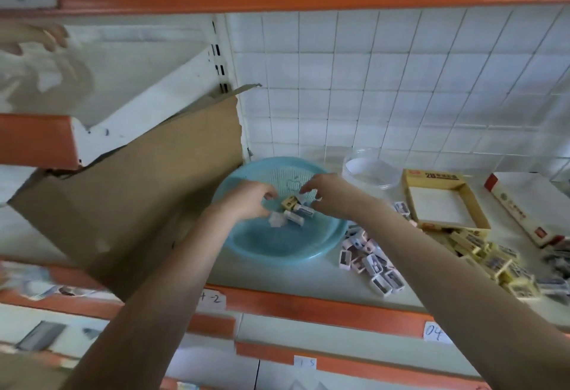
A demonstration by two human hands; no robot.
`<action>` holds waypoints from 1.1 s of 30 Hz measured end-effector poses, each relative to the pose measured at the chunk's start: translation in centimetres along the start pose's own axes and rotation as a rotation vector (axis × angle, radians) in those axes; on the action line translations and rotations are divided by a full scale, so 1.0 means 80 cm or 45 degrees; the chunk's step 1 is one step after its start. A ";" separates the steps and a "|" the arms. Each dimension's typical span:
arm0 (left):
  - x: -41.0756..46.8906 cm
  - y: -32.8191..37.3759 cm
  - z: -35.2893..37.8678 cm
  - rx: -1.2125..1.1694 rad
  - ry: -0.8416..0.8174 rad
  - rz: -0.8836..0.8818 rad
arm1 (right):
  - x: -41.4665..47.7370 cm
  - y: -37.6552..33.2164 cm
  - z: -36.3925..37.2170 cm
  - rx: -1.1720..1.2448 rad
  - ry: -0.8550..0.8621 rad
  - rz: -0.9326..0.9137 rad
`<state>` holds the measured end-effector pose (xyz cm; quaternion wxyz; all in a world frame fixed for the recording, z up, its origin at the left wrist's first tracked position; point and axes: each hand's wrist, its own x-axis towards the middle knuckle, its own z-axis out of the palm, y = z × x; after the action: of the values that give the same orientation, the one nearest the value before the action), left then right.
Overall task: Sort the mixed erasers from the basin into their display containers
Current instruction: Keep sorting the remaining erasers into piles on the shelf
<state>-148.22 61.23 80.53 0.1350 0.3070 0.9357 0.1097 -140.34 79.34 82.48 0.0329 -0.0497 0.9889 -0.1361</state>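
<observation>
A light blue basin sits on the white shelf. In it lie a yellow eraser, two white-sleeved erasers and a crumpled clear wrapper. My left hand hovers over the basin's left side with its fingers loosely curled, and nothing shows between them. My right hand reaches in from the right, fingertips close to the yellow eraser; blur hides whether it pinches anything. An open yellow display box and a clear round container stand behind on the right.
A pile of pink and white erasers lies right of the basin, and a pile of yellow erasers lies further right. A red-and-white box stands at the far right. Torn cardboard leans at the left. Another person's hand is at the upper left.
</observation>
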 end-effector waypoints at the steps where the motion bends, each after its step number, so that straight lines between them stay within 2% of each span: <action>1: 0.004 0.000 0.005 0.010 -0.021 -0.006 | 0.010 -0.003 0.009 -0.078 -0.062 0.007; 6: 0.027 0.015 0.012 -0.020 -0.027 0.034 | 0.049 -0.007 0.033 -0.280 -0.180 0.096; 10: 0.041 0.008 0.008 -0.119 -0.151 -0.003 | 0.058 -0.006 0.032 -0.317 -0.259 0.082; 14: 0.047 0.006 0.009 -0.124 -0.236 0.011 | 0.060 -0.002 0.039 -0.266 -0.247 0.103; 18: 0.050 0.007 0.012 -0.033 -0.242 0.024 | 0.058 -0.001 0.040 -0.168 -0.230 0.159; 23: 0.044 -0.004 0.004 0.121 -0.273 -0.013 | 0.056 0.003 0.039 -0.081 -0.171 0.116; 27: 0.036 -0.013 -0.004 0.074 -0.191 0.001 | 0.049 0.002 0.033 0.078 -0.031 0.076; 33: 0.028 -0.015 -0.019 -0.161 0.109 0.025 | 0.028 0.000 0.011 0.380 0.193 0.101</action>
<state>-151.11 61.43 81.20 0.1128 0.3023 0.9287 0.1828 -142.52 78.87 81.53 -0.0293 0.0052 0.9586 -0.2833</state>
